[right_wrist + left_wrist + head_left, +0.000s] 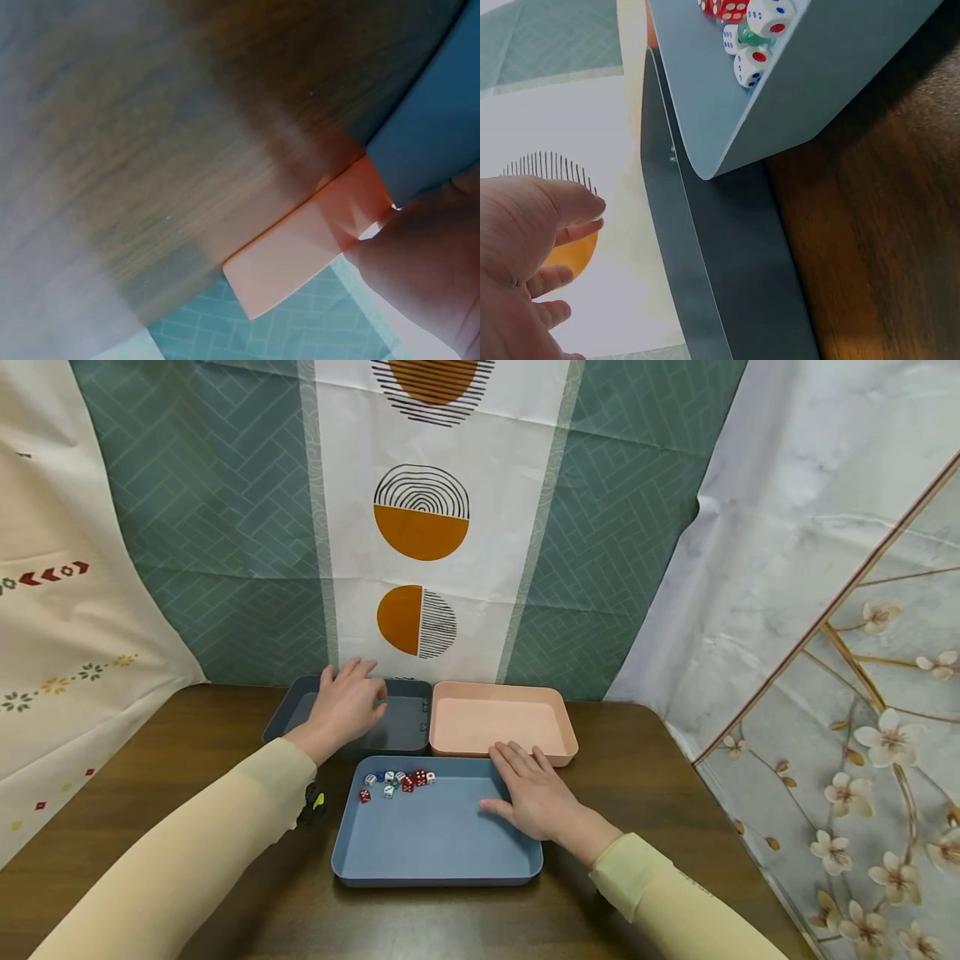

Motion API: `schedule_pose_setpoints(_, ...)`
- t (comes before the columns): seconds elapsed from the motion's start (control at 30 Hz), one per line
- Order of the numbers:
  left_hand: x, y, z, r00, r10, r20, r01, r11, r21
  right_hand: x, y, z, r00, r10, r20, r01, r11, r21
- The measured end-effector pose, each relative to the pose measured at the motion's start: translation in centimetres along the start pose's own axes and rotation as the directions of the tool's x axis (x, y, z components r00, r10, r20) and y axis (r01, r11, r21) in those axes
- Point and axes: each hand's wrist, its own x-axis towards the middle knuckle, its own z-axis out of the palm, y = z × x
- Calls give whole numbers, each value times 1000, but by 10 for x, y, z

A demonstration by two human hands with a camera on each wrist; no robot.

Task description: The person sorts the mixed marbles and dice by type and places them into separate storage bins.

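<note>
Over the dark grey tray is my left hand, its thumb and forefinger bent toward each other. No object shows between those fingertips in the left wrist view, where the hand stays at the left edge. Small dark green dice lie along that tray's right wall. My right hand, fingers extended, lies over the right far corner of the blue tray. Red, white, green and blue dice cluster at the blue tray's far left; some white ones show in the left wrist view.
A pink tray stands right of the dark grey one, beyond the blue tray. All sit on a brown wooden table. A patterned cloth hangs behind, and a small black-and-yellow object shows near my left cuff.
</note>
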Motion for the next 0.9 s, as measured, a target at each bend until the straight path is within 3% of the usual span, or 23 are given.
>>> schedule_pose_setpoints(0.27, 9, -5, 4, 998, -51, 21, 51, 999, -17, 1, -3, -2, 1000, 15, 10, -15, 1000, -16)
schedule_pose_setpoints(0.9, 23, -8, 12, 997, -60, 49, 61, 998, -24, 1, 0, 2, 1000, -17, -21, 17, 1000, 20)
